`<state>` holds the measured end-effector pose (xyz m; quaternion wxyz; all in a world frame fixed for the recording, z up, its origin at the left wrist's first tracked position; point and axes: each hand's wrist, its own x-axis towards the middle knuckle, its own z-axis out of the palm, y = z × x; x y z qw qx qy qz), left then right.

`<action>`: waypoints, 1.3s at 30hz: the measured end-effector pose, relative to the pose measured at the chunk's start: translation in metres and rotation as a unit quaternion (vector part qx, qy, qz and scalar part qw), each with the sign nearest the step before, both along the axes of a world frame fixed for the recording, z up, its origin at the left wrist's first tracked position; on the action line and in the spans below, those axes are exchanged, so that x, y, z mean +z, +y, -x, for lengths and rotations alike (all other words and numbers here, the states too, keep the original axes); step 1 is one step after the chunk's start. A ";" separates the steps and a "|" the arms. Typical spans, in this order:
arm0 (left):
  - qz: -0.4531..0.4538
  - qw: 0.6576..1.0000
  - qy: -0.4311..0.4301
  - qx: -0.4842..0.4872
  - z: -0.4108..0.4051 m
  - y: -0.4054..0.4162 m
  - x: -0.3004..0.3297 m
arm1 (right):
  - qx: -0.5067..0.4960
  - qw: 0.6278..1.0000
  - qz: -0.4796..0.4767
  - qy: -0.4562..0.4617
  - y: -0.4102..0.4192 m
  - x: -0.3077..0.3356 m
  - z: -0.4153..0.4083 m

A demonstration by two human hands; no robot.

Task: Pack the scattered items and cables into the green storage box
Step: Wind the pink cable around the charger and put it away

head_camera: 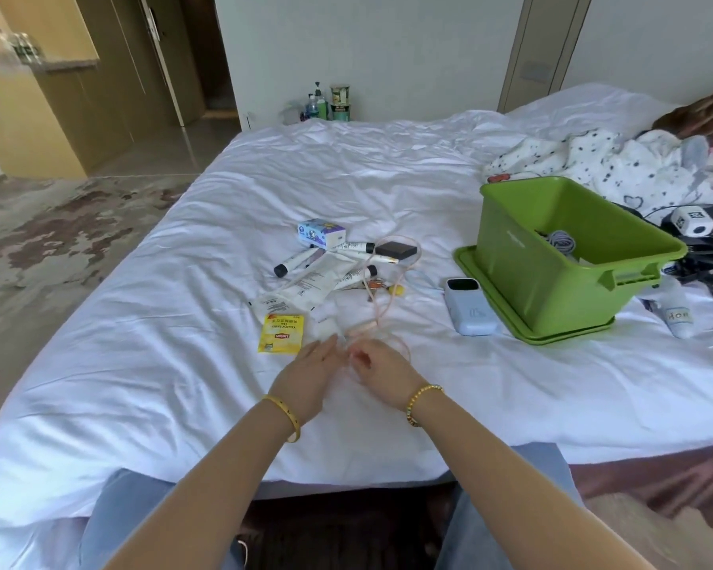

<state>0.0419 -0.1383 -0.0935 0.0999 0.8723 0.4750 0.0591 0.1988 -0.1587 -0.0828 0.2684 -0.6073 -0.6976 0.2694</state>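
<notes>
The green storage box (pixel 523 257) stands on its green lid (pixel 486 294) on the white bed, right of centre, with a grey coiled cable (pixel 558 241) inside. A pile lies mid-bed: a blue-white carton (pixel 321 231), several white tubes (pixel 295 263), a white sachet (pixel 311 281), a dark square case (pixel 396 250), keys (pixel 381 283) and a yellow tea packet (pixel 281 333). A pale pink cable (pixel 381 298) runs from the pile to my hands. My right hand (pixel 381 370) pinches its near end. My left hand (pixel 309 376) lies beside it, fingers straight, touching the cable.
A pale blue power bank (pixel 470 306) lies just left of the box lid. Spotted bedding (pixel 593 162), a white cube device (pixel 690 221), black cables (pixel 708 261) and a white sock (pixel 678 316) sit right of the box. Bottles and cans (pixel 330 102) stand beyond the bed.
</notes>
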 end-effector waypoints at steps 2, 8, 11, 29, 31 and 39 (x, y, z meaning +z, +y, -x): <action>-0.007 0.999 -0.031 0.011 -0.002 -0.005 -0.007 | 0.007 0.999 0.027 -0.026 -0.009 -0.010 0.004; -0.006 0.992 -0.126 0.008 0.001 -0.020 -0.023 | 0.008 0.996 0.050 -0.069 -0.027 -0.024 0.012; -0.022 0.988 -0.154 0.023 0.006 -0.024 -0.023 | 0.005 0.999 0.046 0.008 -0.031 -0.018 0.014; 0.108 0.869 -0.467 0.126 -0.012 -0.044 0.029 | 0.119 0.831 0.159 0.520 -0.054 0.056 -0.019; 0.156 0.851 -0.494 0.091 -0.015 -0.049 0.041 | 0.137 0.804 0.155 0.557 -0.057 0.065 -0.024; 0.300 0.797 -0.508 0.128 -0.016 -0.060 0.050 | 0.010 0.861 0.059 0.505 -0.058 0.071 -0.032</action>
